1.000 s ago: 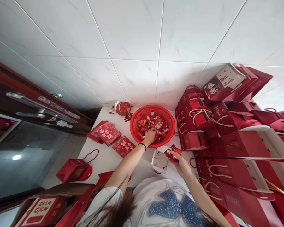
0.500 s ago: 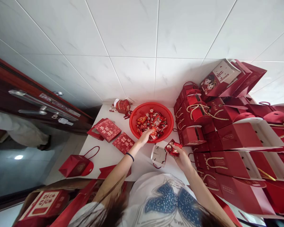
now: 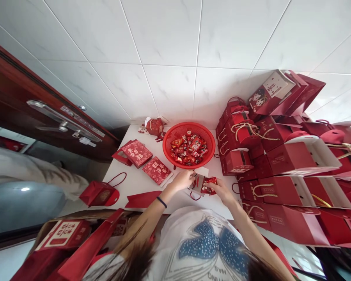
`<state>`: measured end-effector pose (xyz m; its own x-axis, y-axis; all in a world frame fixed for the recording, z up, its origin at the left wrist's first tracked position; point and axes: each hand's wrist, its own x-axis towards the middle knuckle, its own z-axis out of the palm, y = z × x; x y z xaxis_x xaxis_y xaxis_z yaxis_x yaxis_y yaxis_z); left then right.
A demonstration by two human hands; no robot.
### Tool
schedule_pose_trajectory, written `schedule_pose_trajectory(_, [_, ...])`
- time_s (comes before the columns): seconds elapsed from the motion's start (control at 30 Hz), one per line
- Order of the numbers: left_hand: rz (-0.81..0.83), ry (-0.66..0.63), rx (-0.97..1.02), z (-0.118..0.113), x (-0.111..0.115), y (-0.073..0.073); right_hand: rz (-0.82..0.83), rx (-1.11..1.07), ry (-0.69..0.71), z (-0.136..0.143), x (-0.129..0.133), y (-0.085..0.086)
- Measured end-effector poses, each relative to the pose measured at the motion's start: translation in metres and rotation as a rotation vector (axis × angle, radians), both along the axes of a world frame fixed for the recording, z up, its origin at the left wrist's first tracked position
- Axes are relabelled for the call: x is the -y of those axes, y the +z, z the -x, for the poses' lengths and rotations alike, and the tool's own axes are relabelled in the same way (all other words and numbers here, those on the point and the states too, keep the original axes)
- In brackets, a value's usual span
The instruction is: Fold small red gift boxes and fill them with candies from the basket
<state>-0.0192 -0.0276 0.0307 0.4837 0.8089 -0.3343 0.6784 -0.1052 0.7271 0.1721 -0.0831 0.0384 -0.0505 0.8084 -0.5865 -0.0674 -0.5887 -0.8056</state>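
So the small open gift box (image 3: 198,183) sits near the front edge of the white table (image 3: 134,183), just this side of the basket, white inside showing, with a thin red loop handle hanging off its near edge. Both hands are on it. The left hand (image 3: 183,179) is curled around the box's left side, fingers closed on something at the opening, though it's too small to tell exactly what. The right hand (image 3: 219,188) is grasping a little bunch of red wrapped candies (image 3: 209,184), pressed right up against the right side of the box.

Just behind the box is the round red plastic basket (image 3: 188,145), with a pile of red-wrapped sweets in the middle. Left of the basket, two flat red printed packets (image 3: 148,162) lie side by side on the table, and a small round red pouch (image 3: 154,126) sits at the far edge by the wall. A folded red bag with a cord handle (image 3: 98,193) hangs around the table's left corner.

The whole right side is a big stack of red gift boxes with rope handles (image 3: 280,164), piled against the tiled wall and touching the table's right end. Bottom left there's an open carton (image 3: 61,234) with more red packaging in it.
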Motion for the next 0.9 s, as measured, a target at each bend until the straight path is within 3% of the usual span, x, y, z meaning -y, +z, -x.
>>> schedule_pose_trajectory(0.2, [-0.199, 0.131, -0.169, 0.012, 0.021, -0.017, -0.031, 0.106, -0.087, -0.015, 0.003, -0.008])
schedule_pose_trajectory(0.3, [-0.176, 0.143, -0.151, 0.015, 0.029, -0.028, -0.052, 0.18, -0.107, -0.011, 0.001, -0.011])
schedule_pose_trajectory(0.4, [-0.119, 0.15, -0.108, 0.014, 0.035, -0.038, -0.102, 0.231, -0.036, 0.0, -0.006, -0.015])
schedule_pose_trajectory(0.57, [-0.077, 0.173, -0.08, 0.012, 0.041, -0.044, -0.12, 0.338, 0.02, 0.014, -0.012, -0.019])
schedule_pose_trajectory(0.77, [-0.055, 0.248, -0.07, 0.007, 0.048, -0.043, -0.13, -0.033, -0.082, 0.024, -0.011, -0.009])
schedule_pose_trajectory(0.83, [-0.046, 0.273, -0.072, 0.005, 0.051, -0.043, -0.063, -0.13, -0.028, 0.032, -0.012, -0.008])
schedule_pose_trajectory(0.9, [-0.039, 0.288, -0.091, 0.003, 0.054, -0.045, -0.008, -0.075, 0.06, 0.036, -0.013, -0.011])
